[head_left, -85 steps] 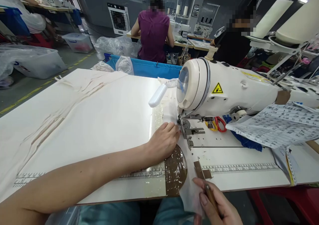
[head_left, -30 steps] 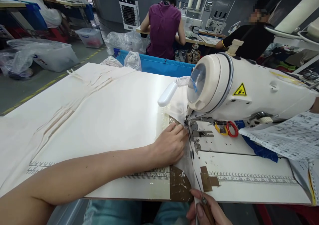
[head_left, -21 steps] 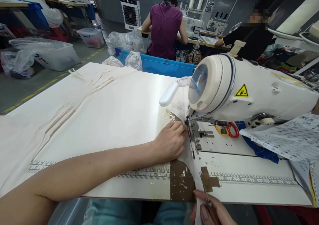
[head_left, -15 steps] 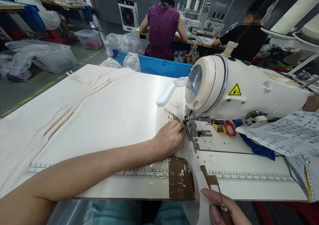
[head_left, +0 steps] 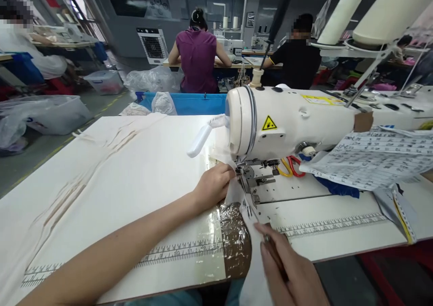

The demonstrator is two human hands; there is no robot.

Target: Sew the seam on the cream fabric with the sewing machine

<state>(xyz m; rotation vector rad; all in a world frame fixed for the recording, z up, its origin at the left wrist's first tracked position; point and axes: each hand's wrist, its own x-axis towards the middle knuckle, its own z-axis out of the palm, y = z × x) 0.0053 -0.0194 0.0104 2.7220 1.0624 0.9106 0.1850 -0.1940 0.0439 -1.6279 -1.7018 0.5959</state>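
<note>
Bunched fingers of the left grip rest against white fabric at the centre of the frame, just beside the foot of a sewing machine; the fingertips are hidden, so I cannot tell whether they pinch it. At lower centre-right, the right grip is wrapped round the brown handle of a thin-shafted tool, its shaft slanting up and leftward over the fabric, which runs down past the front edge of the worktop.

At the upper left, a clear bin stands on the floor. Pale creased cloth lies along the left of the worktop, and a ruler scale crosses the lower left. A person in purple sits at upper centre, beyond a blue container. Brown tape covers the worktop at lower centre, partly beneath the fabric. Right of centre, the machine's white head reaches across the frame, with a red handle loop below. Farther right, handwritten sheets hang above blue cloth; a thread cone stands at upper right.
</note>
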